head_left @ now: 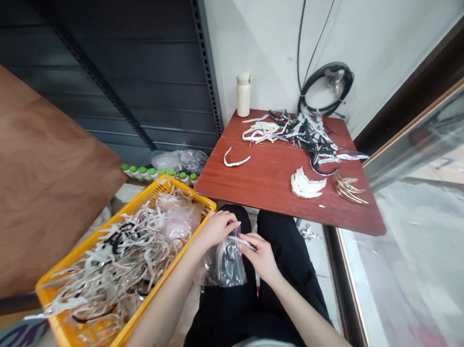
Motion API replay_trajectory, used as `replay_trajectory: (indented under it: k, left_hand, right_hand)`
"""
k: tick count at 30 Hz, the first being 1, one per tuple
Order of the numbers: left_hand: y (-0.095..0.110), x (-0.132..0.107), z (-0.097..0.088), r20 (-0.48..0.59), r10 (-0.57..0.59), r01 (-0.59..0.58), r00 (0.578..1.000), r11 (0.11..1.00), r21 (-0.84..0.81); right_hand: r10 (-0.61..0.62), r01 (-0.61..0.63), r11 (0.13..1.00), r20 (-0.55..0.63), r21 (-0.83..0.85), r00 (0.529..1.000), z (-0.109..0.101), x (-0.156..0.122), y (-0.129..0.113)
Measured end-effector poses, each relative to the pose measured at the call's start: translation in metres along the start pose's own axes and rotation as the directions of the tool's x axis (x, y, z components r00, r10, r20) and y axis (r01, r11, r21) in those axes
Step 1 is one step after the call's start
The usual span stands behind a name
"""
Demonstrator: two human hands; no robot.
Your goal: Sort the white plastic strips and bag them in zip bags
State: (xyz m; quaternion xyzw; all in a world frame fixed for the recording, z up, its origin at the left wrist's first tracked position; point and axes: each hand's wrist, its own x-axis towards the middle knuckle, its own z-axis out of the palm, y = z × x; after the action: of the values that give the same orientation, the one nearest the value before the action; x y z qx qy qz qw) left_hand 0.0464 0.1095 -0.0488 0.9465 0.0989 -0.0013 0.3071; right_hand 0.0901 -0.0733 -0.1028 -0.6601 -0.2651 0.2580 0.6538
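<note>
L hand (pixel 220 227) pinching top edge of clear bag (pixel 234 270), fingers nearly together; R hand (pixel 264 255) pinching thin pale strip (pixel 244 242) btwn thumb & fingers at bag's mouth; bag's over the lap (pixel 296 266), prob. light, limp, slippery, best held by rim; strip prob. light, springy, best gripped mid-length; yellow crate (pixel 61 333) w/ tangled strips at left; brown table (pixel 263 177) beyond knees.

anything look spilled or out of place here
Yes, mildly: shiny scraps lie on the floor by the table, possibly dropped. A pale strip also pokes out over the near end of the yellow basket, while most others lie inside.
</note>
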Motion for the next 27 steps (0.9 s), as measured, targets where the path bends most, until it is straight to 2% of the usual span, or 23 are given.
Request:
replay_trajectory:
  k: [5,12,16,22,27]
  left_hand:
    - [0.002,0.002,0.002,0.047,0.061,-0.053,0.997,0.987,-0.152]
    - [0.021,0.004,0.006,0.022,0.09,-0.082,0.996,0.966,-0.243]
    - [0.022,0.004,0.005,-0.005,0.089,-0.088,0.996,0.964,-0.252]
    - [0.026,-0.005,0.0,-0.069,0.054,-0.069,0.996,0.97,-0.233]
    - [0.049,-0.011,-0.009,-0.079,0.081,-0.094,0.994,0.98,-0.175]
  right_hand:
    - [0.006,-0.006,1.0,0.021,-0.031,1.0,0.002,-0.003,-0.006]
    - [0.148,-0.151,0.979,0.033,0.137,0.988,0.009,-0.003,-0.006]
    - [0.221,-0.223,0.941,0.039,0.255,0.975,0.007,-0.005,-0.012]
    - [0.401,-0.375,0.82,0.035,0.433,0.916,0.001,-0.017,-0.028]
    - [0.342,-0.358,0.812,0.121,0.462,0.932,0.009,-0.014,-0.042]
